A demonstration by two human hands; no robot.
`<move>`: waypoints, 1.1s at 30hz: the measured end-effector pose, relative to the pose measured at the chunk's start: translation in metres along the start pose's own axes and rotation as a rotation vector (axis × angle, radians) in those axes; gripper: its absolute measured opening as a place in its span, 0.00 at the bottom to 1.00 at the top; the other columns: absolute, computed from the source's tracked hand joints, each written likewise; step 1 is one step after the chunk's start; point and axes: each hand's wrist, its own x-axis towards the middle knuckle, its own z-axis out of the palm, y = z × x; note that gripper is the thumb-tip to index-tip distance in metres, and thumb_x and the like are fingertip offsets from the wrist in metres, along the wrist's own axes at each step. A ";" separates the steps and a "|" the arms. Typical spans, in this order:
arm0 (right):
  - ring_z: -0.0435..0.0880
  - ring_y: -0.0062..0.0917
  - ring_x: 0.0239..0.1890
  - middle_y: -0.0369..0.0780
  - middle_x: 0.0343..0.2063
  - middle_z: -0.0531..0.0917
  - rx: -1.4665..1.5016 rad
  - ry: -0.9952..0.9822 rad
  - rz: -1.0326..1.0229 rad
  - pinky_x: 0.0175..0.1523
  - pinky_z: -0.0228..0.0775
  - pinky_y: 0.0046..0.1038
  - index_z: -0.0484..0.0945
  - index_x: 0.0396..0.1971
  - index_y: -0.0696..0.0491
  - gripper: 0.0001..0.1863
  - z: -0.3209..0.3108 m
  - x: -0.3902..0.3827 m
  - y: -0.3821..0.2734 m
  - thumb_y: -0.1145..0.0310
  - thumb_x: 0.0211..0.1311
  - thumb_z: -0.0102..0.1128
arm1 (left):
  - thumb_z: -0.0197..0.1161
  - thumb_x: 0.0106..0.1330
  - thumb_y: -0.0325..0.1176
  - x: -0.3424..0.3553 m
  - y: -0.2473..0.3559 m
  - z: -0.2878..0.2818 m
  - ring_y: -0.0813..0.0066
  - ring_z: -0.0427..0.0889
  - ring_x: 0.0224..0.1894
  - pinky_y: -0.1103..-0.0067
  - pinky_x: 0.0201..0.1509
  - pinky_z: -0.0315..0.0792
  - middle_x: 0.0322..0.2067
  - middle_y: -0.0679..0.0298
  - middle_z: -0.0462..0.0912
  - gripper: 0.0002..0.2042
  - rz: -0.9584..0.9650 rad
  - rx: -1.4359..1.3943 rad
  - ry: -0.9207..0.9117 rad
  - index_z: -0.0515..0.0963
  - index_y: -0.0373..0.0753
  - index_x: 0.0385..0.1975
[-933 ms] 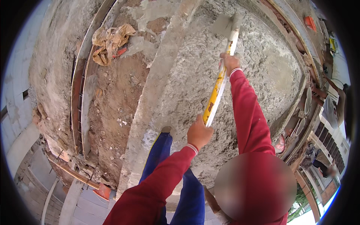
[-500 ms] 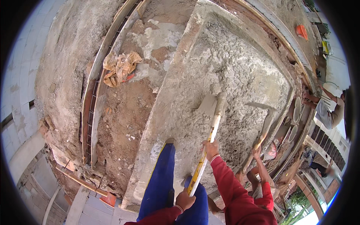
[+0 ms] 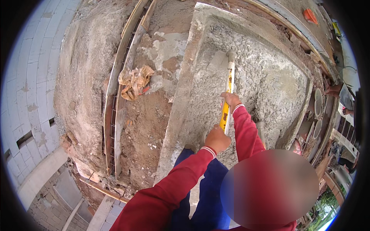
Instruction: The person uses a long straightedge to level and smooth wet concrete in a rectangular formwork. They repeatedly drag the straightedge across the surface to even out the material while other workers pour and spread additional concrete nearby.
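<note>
Both of my fists are wrapped round the yellow-and-white handle of a long hoe (image 3: pixel 230 79). My left hand (image 3: pixel 218 139) grips its near end, above my blue trouser leg. Farther up the handle is my right hand (image 3: pixel 232 101), also closed on it. The hoe's flat grey blade (image 3: pixel 218 61) lies on or partly in the wet, lumpy concrete mix (image 3: pixel 262 73), toward the far left of the mixing trough; how deep its edge sits is hidden. The low concrete rim (image 3: pixel 184 86) of this trough runs along the left side.
A crumpled brown bag (image 3: pixel 135 81) lies on the dirt to the left, beside long formwork boards (image 3: pixel 125 57). Round buckets (image 3: pixel 318 102) stand beyond the right rim. An orange bucket (image 3: pixel 310 16) is at the far right. Another person (image 3: pixel 346 99) is at the right edge.
The hoe has moved away from me across the mix, its handle now more upright in view. Both hands have moved farther out with it. The co-worker's hoe is mostly out of sight now.
</note>
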 end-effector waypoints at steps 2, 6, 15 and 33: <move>0.79 0.37 0.19 0.49 0.28 0.78 0.012 -0.025 0.056 0.24 0.76 0.40 0.72 0.48 0.66 0.23 -0.007 -0.002 -0.013 0.70 0.55 0.64 | 0.63 0.54 0.34 0.005 0.015 0.001 0.42 0.83 0.47 0.62 0.52 0.78 0.42 0.35 0.81 0.25 0.020 0.009 -0.003 0.69 0.22 0.48; 0.80 0.38 0.20 0.49 0.25 0.79 0.098 0.040 0.067 0.26 0.76 0.40 0.74 0.46 0.67 0.20 -0.013 0.002 -0.030 0.72 0.56 0.63 | 0.67 0.53 0.37 0.018 0.030 0.000 0.42 0.85 0.40 0.63 0.43 0.80 0.34 0.32 0.82 0.26 0.075 0.049 0.001 0.71 0.17 0.42; 0.87 0.33 0.28 0.42 0.28 0.86 -0.740 -0.147 -0.429 0.34 0.81 0.34 0.84 0.37 0.53 0.10 0.003 0.080 0.007 0.66 0.59 0.62 | 0.68 0.53 0.28 0.036 0.044 -0.044 0.63 0.84 0.18 0.70 0.20 0.79 0.22 0.52 0.81 0.16 -0.019 -0.015 -0.171 0.73 0.21 0.35; 0.87 0.45 0.40 0.52 0.35 0.87 -0.207 0.298 0.041 0.45 0.81 0.41 0.84 0.36 0.60 0.17 0.030 0.039 -0.069 0.62 0.52 0.62 | 0.64 0.61 0.24 0.049 0.115 -0.100 0.71 0.81 0.24 0.72 0.25 0.81 0.26 0.61 0.78 0.08 -0.256 -0.133 -0.484 0.75 0.32 0.38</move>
